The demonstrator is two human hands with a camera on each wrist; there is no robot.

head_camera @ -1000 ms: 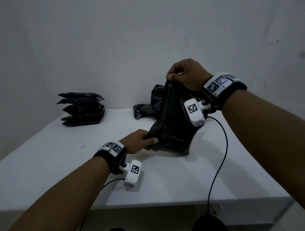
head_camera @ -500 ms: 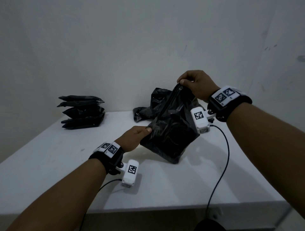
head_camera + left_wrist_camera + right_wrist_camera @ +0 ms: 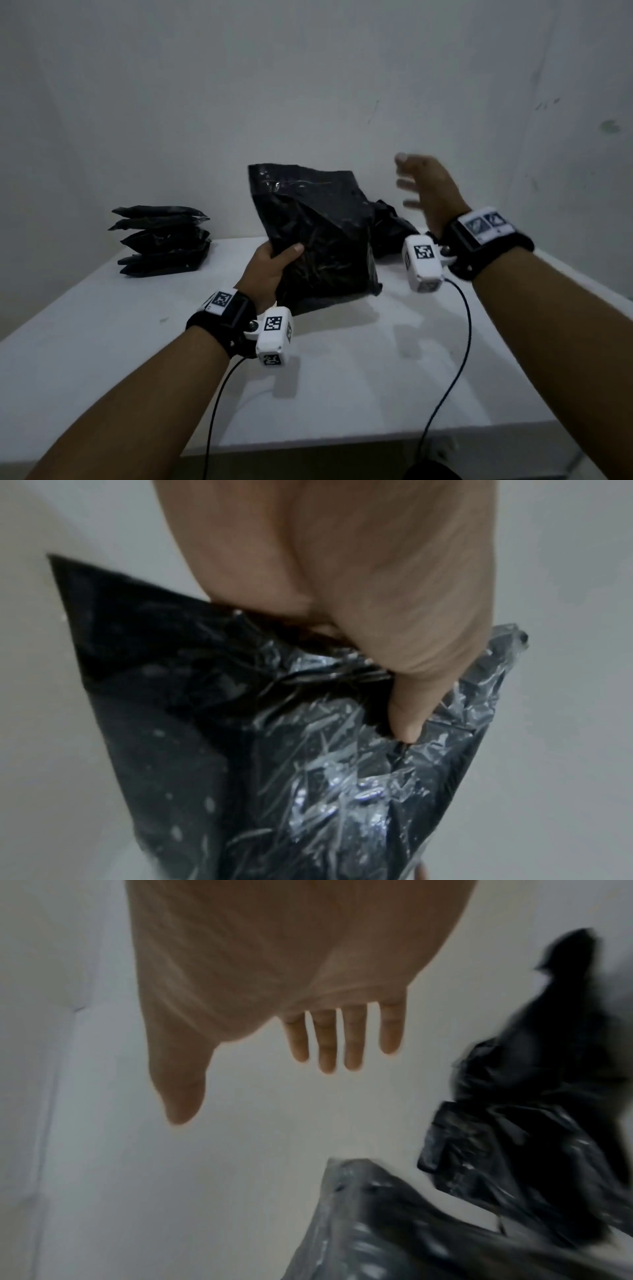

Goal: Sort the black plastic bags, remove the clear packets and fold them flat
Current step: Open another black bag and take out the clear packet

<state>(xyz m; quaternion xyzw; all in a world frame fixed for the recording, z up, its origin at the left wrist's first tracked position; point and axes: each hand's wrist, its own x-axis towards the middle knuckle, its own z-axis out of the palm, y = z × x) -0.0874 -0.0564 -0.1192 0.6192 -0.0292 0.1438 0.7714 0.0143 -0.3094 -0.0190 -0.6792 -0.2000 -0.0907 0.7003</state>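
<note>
- Black plastic bags, folded flat into a stack (image 3: 161, 240), sit at the far left of the white table (image 3: 342, 394), close to the wall and well apart from both hands.
- Left hand (image 3: 270, 270) comes next, raised above the table's middle, with a black strap and a white tagged camera block at the wrist.
- Its thumb lies across the near face of a crinkled black plastic bag (image 3: 318, 233) while the fingers go behind it, so the hand is clamped on the bag's lower left edge.
- In the left wrist view the same hand (image 3: 342, 574) pinches the glossy, wrinkled bag (image 3: 274, 750), the thumb tip pressed into a fold; the film over the dark mass looks shiny and partly see-through, though whether it is a clear packet cannot be told.
- That held bag stands roughly upright and lifted, its top edge level with the right hand's fingers and its bottom corner hanging just above the tabletop.
- Behind it and to the right, a loose heap of crumpled black plastic (image 3: 390, 229) rests on the table by the wall.
- Right hand (image 3: 428, 192) is furthest right, blurred, raised beside the held bag without touching it.
- From the right wrist camera that hand (image 3: 291, 988) shows fingers straight and spread apart, holding nothing, with the held bag (image 3: 377, 1231) and the heap (image 3: 531, 1123) below it.
</note>
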